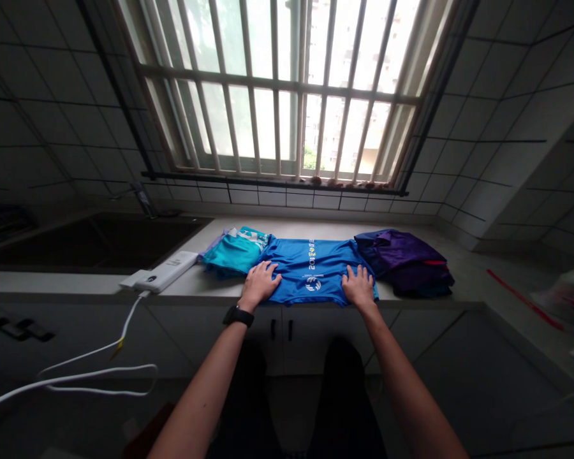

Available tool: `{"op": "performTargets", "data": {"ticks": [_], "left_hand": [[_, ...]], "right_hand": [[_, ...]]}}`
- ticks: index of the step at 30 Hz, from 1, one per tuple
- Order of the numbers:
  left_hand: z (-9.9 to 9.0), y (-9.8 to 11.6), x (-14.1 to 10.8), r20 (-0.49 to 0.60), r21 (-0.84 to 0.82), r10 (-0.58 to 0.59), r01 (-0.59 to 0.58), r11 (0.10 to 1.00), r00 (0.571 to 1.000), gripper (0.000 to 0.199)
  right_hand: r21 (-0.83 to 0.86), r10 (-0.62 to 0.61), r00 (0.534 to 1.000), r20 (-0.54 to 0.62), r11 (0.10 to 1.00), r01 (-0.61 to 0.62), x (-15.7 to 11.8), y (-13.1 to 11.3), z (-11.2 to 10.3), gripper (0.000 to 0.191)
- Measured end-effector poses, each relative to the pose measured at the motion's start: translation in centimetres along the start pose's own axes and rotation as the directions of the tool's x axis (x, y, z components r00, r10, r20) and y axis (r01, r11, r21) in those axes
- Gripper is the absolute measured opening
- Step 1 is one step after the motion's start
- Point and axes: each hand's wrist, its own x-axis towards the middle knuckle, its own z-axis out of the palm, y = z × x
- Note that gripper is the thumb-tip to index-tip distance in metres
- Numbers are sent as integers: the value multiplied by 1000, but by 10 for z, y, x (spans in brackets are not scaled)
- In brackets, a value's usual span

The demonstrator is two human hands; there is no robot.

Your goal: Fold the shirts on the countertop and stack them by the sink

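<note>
A blue shirt [296, 261] with white and yellow print lies spread on the countertop in front of me, its lower edge at the counter's front. My left hand [261, 282] rests flat on its left side, fingers spread, a dark watch on the wrist. On the shirt's right side lies my right hand [360, 285], palm down with fingers apart. To the left, touching the shirt, is a pile of teal clothes [232, 252]. A heap of dark purple and navy clothes [406, 261] sits against the right side.
A white power strip [169, 271] with a white cable [124, 328] lies left, by the dark sink [86, 239] and its faucet [143, 199]. A red strip [523, 298] and a plastic bag [567, 290] are on the right counter [483, 274]. A barred window [277, 83] is behind.
</note>
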Motion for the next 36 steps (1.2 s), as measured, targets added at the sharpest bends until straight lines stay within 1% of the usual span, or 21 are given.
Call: {"op": "performTargets", "data": {"ticks": [5,13,22,30,36], "left_hand": [[-3,2,-1,29,-1,-1,1,1000,1000,53],[-2,1,0,12,-6,-3,4,1000,1000,50],[2,-1,1,-26,-21,1,-1,1000,1000,49],[-3,2,0,10,-5,-8,8,1000,1000,51],[-3,1,0,4,3,-5,5,1000,1000,50]], "right_hand": [[10,6,1000,8,1000,-6,-1,0,-1,61],[7,12,1000,13,1000,-12,-2,-2,-4,60],[14,14,1000,3,1000,-14,1,-1,-1,61],[16,15,1000,7,1000,-15,1,-1,-1,60],[17,11,1000,-9,1000,-11,1,0,0,60]]}}
